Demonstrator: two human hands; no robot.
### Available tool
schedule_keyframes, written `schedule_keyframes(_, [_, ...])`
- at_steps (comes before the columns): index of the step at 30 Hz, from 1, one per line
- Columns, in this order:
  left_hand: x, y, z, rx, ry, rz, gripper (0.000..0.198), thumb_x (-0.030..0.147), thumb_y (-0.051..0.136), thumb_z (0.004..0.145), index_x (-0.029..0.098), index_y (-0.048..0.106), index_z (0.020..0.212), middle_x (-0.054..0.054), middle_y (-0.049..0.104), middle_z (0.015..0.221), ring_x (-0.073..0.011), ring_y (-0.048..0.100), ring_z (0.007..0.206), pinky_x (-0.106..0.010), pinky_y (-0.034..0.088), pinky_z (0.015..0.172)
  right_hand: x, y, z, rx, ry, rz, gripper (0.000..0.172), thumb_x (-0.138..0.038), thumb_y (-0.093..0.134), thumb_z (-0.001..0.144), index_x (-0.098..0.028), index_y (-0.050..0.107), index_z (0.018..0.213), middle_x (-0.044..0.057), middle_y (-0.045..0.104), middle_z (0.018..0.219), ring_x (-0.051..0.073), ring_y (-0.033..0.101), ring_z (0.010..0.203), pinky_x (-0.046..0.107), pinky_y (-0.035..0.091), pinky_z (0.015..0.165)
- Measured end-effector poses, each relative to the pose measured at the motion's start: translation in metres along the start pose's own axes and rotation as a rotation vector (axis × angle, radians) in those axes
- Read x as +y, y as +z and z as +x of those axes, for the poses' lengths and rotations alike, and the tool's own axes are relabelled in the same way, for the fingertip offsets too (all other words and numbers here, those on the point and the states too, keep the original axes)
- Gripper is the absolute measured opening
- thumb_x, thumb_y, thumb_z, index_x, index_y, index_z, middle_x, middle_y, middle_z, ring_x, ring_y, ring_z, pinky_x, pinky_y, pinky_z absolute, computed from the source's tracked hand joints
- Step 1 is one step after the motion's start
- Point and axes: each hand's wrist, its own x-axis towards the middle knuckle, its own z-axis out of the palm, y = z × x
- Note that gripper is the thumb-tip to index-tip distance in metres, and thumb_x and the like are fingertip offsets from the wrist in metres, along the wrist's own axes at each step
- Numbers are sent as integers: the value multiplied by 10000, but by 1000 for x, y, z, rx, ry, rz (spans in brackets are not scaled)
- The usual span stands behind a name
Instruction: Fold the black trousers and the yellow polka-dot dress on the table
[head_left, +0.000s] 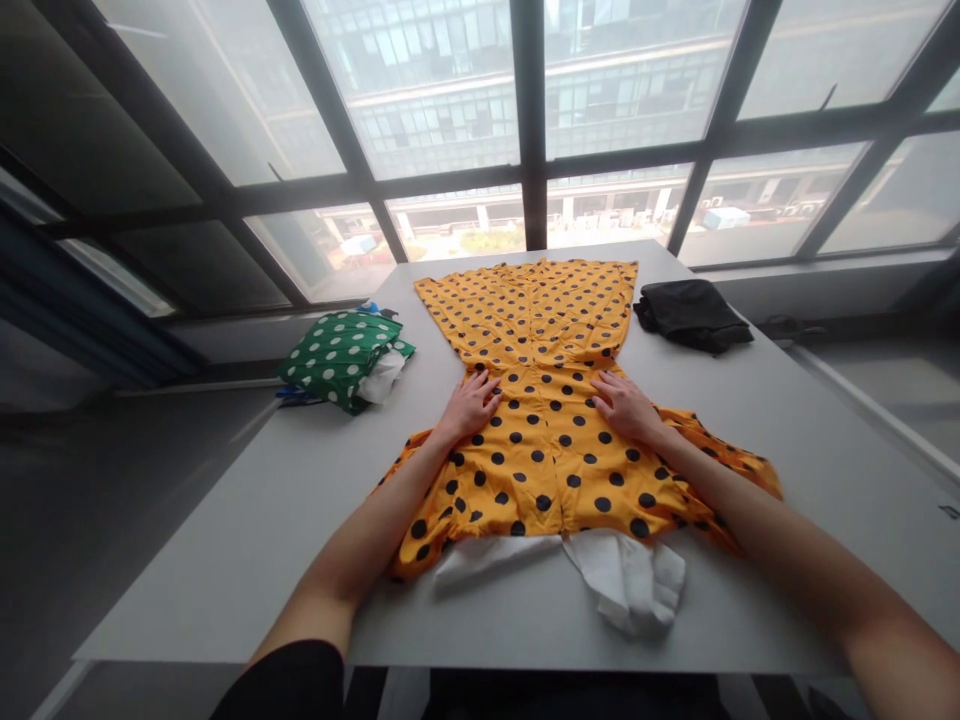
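Observation:
An orange dress with black polka dots (536, 440) lies spread on the white table, its skirt fanned out toward the window and its sleeves toward me. At the left of the waist, my left hand (471, 404) rests flat on the cloth with its fingers stretched out. My right hand (627, 405) lies on the right side of the waist, fingers also extended. Neither hand grips the fabric. From under the near neck end a white collar-like cloth (634, 575) sticks out, crumpled on the right.
On the left edge of the table (225, 570) sits a bundled green cloth with white dots (337, 355), with white and blue fabric about it. A folded black garment (694, 312) lies at the far right. Large framed windows (450, 90) stand behind the table.

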Motion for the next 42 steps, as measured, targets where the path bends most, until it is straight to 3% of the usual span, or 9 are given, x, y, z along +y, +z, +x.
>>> schedule_keyframes(7, [-16, -9, 1, -68, 120, -109, 647, 571, 468, 1022, 212, 516, 1558, -126, 277, 1718, -354, 211, 1591, -537, 212, 1283, -3, -2, -3, 3, -10, -32, 524, -384, 443, 1027, -148, 611, 1464, 170, 474, 1602, 306, 413, 1503, 486, 285, 1261])
schedule_keyframes(14, [-34, -73, -60, -58, 154, -148, 577, 567, 497, 981, 196, 647, 1397, -137, 549, 1528, -287, 537, 1391, -404, 375, 1210, -19, -15, 7, -204, 71, -108, 623, -434, 527, 985, -168, 510, 1549, 184, 338, 1679, 409, 258, 1563, 606, 274, 1233])
schedule_keyframes(16, [-42, -88, -83, -102, 92, -122, 527, 548, 542, 951, 210, 674, 1333, -119, 624, 1428, -276, 610, 1294, -373, 428, 1154, -43, -20, 5, -148, 3, -95, 611, -423, 555, 971, -177, 532, 1531, 180, 341, 1678, 422, 237, 1566, 622, 266, 1231])
schedule_keyframes(19, [-53, -102, -114, -165, -118, -80, 505, 540, 645, 872, 204, 685, 1246, -115, 694, 1283, -288, 682, 1135, -347, 511, 1002, -99, -25, -7, -81, -250, 38, 491, -367, 562, 975, -185, 630, 1426, 180, 478, 1582, 365, 405, 1483, 538, 352, 1209])
schedule_keyframes(23, [-61, -107, -144, -204, -409, -164, 545, 539, 841, 673, 191, 672, 1057, -67, 737, 948, -278, 701, 865, -301, 518, 739, -184, -26, -33, -194, -426, 211, 335, -301, 591, 975, -199, 716, 1269, 149, 650, 1330, 299, 600, 1240, 447, 498, 1053])
schedule_keyframes(31, [-53, -106, -160, -392, -477, -600, 569, 437, 843, 626, 218, 584, 1083, 42, 662, 729, -203, 636, 677, -247, 433, 550, -270, -17, -64, -353, -516, 299, 199, -273, 581, 978, -190, 731, 1079, 117, 650, 1077, 246, 632, 990, 354, 526, 824])
schedule_keyframes(36, [-32, -127, -150, -335, -457, -913, 789, 403, 820, 727, 207, 474, 1408, 11, 698, 847, -181, 652, 725, -245, 462, 612, -295, -15, -71, -422, -423, 350, 743, -485, 635, 951, -317, 350, 1617, 117, 636, 1236, 265, 657, 925, 391, 520, 803])
schedule_keyframes(39, [-10, -141, -139, -350, -398, -1090, 673, 414, 830, 745, 182, 594, 1331, -40, 723, 950, -196, 681, 809, -253, 498, 657, -300, -24, -73, -447, -362, 415, 903, -599, 619, 941, -427, 123, 1675, 115, 589, 1366, 279, 679, 938, 429, 515, 851])
schedule_keyframes(42, [19, -141, -123, -288, -399, -1271, 478, 412, 811, 760, 177, 706, 1163, -79, 725, 1122, -231, 700, 941, -292, 556, 762, -298, -35, -75, -400, -301, 532, 943, -632, 626, 928, -420, 100, 1681, 126, 559, 1448, 330, 671, 1078, 463, 507, 918])
